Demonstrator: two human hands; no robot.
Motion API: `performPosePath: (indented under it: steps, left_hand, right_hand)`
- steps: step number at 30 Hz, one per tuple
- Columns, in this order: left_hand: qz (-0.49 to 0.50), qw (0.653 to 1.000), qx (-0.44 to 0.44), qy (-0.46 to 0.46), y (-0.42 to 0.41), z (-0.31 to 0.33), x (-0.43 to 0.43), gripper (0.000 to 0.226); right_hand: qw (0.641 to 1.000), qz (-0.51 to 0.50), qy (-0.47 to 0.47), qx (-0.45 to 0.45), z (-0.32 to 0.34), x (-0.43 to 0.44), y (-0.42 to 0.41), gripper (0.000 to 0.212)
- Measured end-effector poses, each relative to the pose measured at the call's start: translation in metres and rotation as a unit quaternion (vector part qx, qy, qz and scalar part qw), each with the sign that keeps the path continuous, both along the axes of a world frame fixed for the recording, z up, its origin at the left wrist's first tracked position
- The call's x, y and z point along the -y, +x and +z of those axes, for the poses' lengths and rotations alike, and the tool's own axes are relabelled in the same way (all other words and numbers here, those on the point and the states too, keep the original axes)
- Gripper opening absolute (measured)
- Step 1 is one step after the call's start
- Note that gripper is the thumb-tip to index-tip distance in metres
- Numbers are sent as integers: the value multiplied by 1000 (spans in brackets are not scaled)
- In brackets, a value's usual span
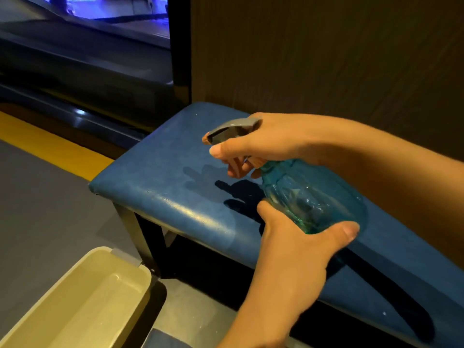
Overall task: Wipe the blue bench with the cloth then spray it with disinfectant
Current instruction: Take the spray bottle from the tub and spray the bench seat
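Two hands (288,247) (266,144) grip one spray bottle (313,197) over one blue bench (163,159).

Dim, warm light falls from above. The right hand (271,144), the left hand (296,242) and the spray bottle (313,197) they hold throw hard dark shadows onto the blue bench (160,156), with a fainter second shadow just beside them and a long dark band farther along the seat. Pale glare runs along the bench's front edge, and a violet-blue glow (108,6) burns at the top left, where the dark background is soft and smeared. Wide-angle distortion bows straight lines near the edges, and the wall panel (326,59) behind looks murky.
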State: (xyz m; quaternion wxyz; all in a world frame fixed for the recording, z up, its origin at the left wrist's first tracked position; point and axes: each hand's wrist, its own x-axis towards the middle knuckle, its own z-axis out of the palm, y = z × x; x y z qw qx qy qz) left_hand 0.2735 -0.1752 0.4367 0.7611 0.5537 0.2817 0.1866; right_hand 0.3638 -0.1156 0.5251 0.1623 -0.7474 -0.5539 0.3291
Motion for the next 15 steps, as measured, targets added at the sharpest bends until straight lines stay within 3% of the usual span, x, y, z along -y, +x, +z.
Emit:
performPosePath:
  steps: [5, 10, 15]
  left_hand:
    - [-32, 999, 3, -11, 2, -3, -2, 67]
    - [-65, 998, -6, -8, 6, -2, -1, 94]
    - [-63, 998, -1, 10, 12, -3, 0, 81]
  right_hand:
    - [998, -66, 16, 17, -12, 0, 8, 30]
    - [995, -97, 12, 29, -12, 5, 13, 24]
    - [995, -100, 15, 5, -9, 10, 19, 26]
